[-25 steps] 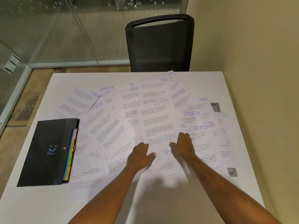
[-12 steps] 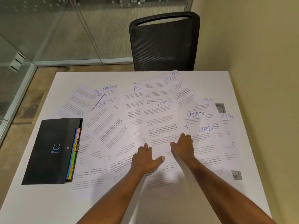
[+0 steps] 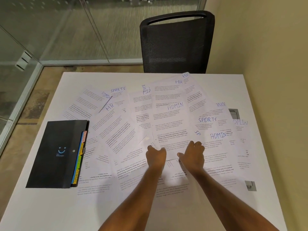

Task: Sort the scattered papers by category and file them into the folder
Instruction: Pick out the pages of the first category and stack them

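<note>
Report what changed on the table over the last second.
The left hand, flat before, has curled to pinch the lower edge of the centre ADMIN sheet; the right hand now seems to grip that edge too, lifting it slightly. The folder and the other papers stayed put.

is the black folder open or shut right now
Shut: the black folder lies flat on the table with its cover closed, and only the coloured tabs stick out along its right edge.

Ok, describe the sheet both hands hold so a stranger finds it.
Start at the white table, before the black chair. Mid-spread lies a sheet headed ADMIN. Only this ADMIN sheet has the left hand and right hand holding its near edge.
</note>
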Demonstrator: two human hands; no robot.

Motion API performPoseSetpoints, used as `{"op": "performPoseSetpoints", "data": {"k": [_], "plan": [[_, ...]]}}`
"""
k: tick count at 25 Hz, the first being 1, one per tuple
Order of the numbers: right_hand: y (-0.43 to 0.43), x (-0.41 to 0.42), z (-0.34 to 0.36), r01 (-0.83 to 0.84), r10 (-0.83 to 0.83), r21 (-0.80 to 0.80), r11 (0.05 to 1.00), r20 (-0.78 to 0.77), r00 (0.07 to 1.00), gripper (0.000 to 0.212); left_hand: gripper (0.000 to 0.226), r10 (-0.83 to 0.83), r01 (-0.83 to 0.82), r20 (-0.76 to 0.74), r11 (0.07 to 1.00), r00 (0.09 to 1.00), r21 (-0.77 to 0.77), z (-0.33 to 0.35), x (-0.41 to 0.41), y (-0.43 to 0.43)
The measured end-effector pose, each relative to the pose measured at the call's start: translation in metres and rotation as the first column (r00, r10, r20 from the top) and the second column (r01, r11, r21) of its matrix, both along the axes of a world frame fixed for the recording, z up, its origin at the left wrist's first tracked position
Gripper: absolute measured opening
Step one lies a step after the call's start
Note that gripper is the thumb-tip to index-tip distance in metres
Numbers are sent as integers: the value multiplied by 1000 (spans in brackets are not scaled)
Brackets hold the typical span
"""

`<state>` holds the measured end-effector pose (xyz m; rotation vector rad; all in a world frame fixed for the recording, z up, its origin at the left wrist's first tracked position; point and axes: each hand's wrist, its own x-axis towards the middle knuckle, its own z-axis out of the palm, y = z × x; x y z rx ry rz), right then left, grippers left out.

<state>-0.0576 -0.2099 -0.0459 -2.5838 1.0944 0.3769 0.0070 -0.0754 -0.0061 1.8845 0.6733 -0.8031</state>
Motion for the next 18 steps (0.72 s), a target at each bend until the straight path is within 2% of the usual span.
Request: {"op": "performPoseSetpoints", "data": {"k": [2, 5, 6, 7, 10, 11, 15, 18], "plan": [[0, -1, -1, 7, -8, 9, 1000, 6, 1000, 73, 60, 41, -42, -17, 997, 999, -70, -14, 0, -1], [-3, -2, -1, -2, 2, 23, 1000, 16, 1000, 72, 95, 82, -94, -74, 980, 994, -176, -53, 3, -2], [-4, -2, -1, -6, 5, 28, 1000, 21, 1000, 72, 100, 80, -95, -86, 976, 993, -196, -53, 3, -2], [-6, -3, 0, -6, 6, 38, 999, 25, 1000, 71, 95, 54, -69, -84, 978, 995, -198, -41, 4, -3], [-9, -4, 0, -9, 6, 69, 998, 38, 999, 70, 42, -42, 47, 31, 982, 999, -183, -22, 11, -2], [-9, -5, 0, -7, 3, 78, 997, 43, 999, 70, 32, -45, 54, 67, 989, 997, -138, -19, 15, -2], [-13, -9, 2, -21, 14, 103, 994, 70, 997, 66, 42, -75, 76, 95, 997, 993, -7, -16, 34, 1], [-19, -13, 2, -28, 13, 156, 987, 100, 995, 63, 8, -116, 118, 79, 993, 990, -28, -19, 42, 5]]}}
